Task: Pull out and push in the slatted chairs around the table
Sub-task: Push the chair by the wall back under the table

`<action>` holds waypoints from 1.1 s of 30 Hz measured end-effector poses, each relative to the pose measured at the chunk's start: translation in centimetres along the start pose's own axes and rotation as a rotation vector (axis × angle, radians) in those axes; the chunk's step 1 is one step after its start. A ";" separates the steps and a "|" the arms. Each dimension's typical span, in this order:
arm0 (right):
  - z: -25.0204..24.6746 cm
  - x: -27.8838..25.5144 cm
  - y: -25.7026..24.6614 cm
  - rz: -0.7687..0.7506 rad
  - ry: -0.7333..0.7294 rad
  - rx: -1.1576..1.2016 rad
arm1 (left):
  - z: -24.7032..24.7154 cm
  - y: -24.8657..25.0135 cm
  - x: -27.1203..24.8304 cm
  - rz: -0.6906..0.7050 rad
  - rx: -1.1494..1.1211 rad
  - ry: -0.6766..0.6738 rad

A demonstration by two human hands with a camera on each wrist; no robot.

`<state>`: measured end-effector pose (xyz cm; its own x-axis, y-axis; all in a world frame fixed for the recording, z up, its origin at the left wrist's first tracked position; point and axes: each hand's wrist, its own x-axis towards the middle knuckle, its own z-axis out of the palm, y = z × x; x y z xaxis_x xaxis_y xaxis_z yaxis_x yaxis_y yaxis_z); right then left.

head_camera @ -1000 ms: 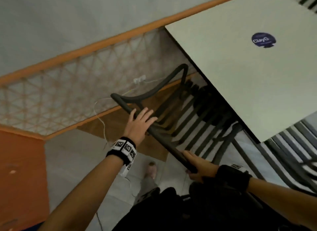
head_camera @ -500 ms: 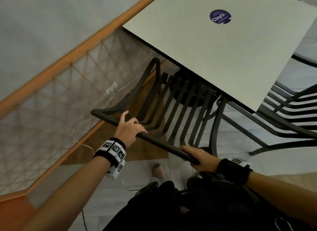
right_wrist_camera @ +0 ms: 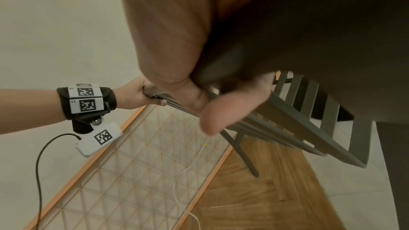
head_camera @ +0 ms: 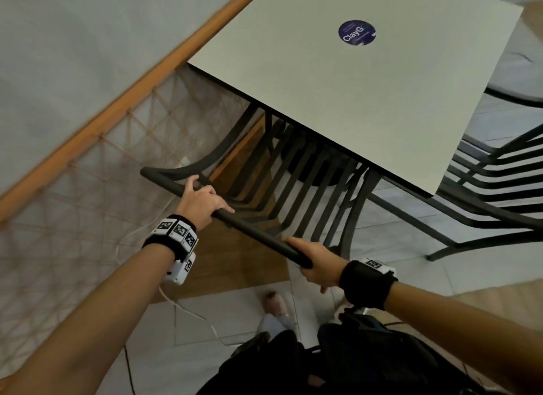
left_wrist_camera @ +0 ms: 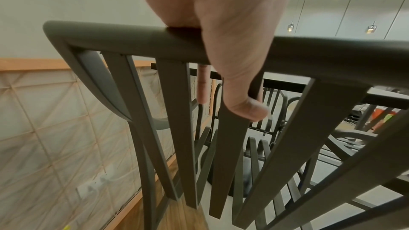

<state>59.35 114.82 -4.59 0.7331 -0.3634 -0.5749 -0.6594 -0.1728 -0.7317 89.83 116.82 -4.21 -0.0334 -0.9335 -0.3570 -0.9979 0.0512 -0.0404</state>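
A dark grey slatted chair [head_camera: 293, 183] stands at the near edge of the pale square table [head_camera: 396, 106], its seat partly under the tabletop. My left hand [head_camera: 202, 199] grips the chair's top rail [head_camera: 252, 231] near its left corner, fingers curled over it; in the left wrist view the left hand [left_wrist_camera: 221, 29] wraps the rail [left_wrist_camera: 115, 41] above the back slats. My right hand [head_camera: 314, 261] grips the rail's right end. In the right wrist view the right hand [right_wrist_camera: 190, 59] closes round the rail, thumb below, with the slats [right_wrist_camera: 309, 111] beyond.
A second slatted chair [head_camera: 493, 189] stands at the table's right side. A wall with an orange rail and rope netting [head_camera: 88, 189] runs close on the left. A white cable [head_camera: 191, 312] lies on the floor near my foot [head_camera: 274, 302].
The left hand's fingers have gone from lying spread over the rail to curling round it. The chair's seat now shows further out from under the tabletop, and the view has shifted.
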 end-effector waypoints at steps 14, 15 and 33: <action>-5.6 1.9 0.6 -0.008 0.150 0.026 | -3.2 0.5 6.4 -0.071 0.025 0.016; -5.8 1.7 1.1 -0.055 0.163 0.024 | -3.1 1.1 6.0 -0.119 0.013 -0.001; -15.1 7.3 18.1 -0.094 -0.258 -0.871 | 0.4 23.5 3.7 -0.217 -0.152 0.140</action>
<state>50.22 95.27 -16.49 0.7354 -0.1147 -0.6678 -0.4106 -0.8594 -0.3046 66.23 114.70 -6.83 0.1850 -0.9572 -0.2224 -0.9791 -0.1991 0.0423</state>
